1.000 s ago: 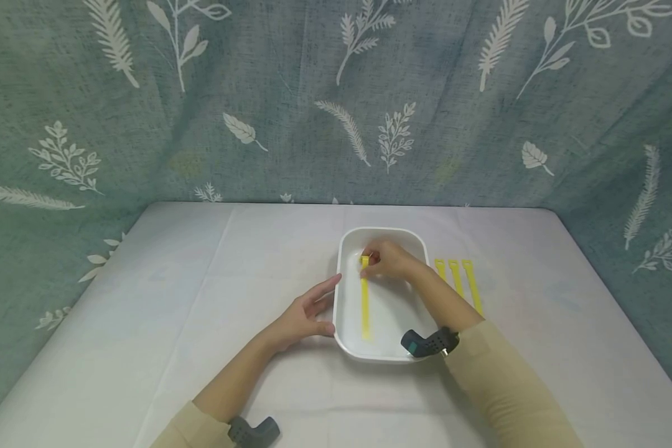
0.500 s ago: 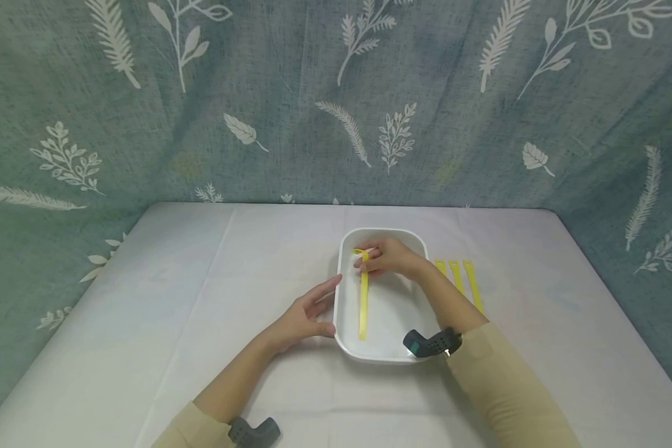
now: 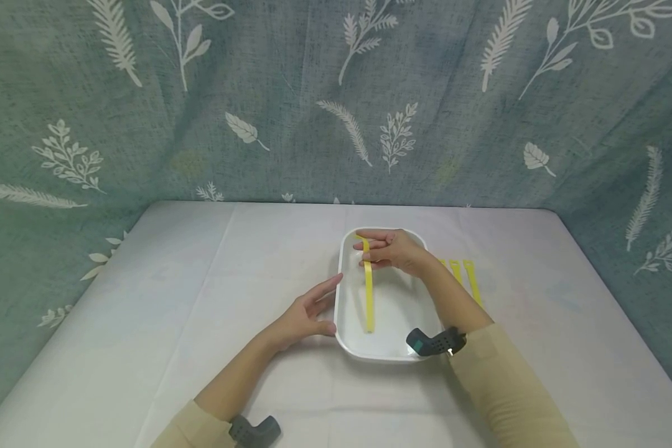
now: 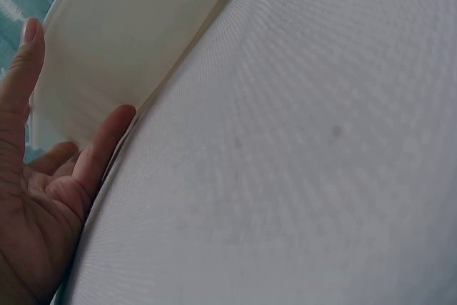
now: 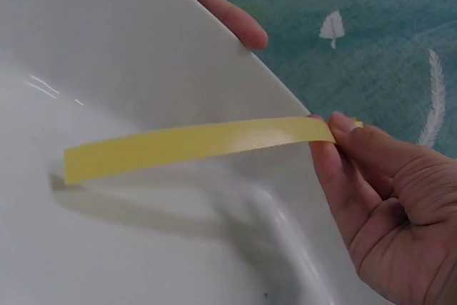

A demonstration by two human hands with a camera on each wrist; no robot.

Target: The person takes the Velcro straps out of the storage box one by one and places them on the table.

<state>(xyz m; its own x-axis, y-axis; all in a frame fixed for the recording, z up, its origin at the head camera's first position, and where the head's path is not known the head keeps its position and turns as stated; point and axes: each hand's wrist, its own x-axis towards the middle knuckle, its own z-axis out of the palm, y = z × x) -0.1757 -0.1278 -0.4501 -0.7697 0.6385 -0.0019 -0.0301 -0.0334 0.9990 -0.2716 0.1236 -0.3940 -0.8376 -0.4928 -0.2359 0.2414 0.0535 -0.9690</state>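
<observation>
My right hand [image 3: 400, 252] pinches a yellow strap [image 3: 369, 298] near its wider head end, between thumb and fingers. The strap's long tail hangs over the inside of a white tray [image 3: 397, 320]. In the right wrist view the strap [image 5: 200, 144] bows slightly, its free tip above the tray floor and casting a shadow there. My left hand [image 3: 299, 320] rests against the tray's left outer side, thumb and fingers spread. Seen from the left wrist, the fingers of the left hand [image 4: 43, 198] lie along the tray wall [image 4: 143, 33].
Three more yellow straps [image 3: 473, 283] lie side by side on the white tablecloth [image 3: 246, 274] to the right of the tray, partly covered by my right forearm. A leaf-patterned curtain [image 3: 291, 124] hangs behind the table.
My right hand has lifted the strap's head end up from the tray floor, toward the tray's far side. The tail has swung slightly right. The left hand has stayed still.
</observation>
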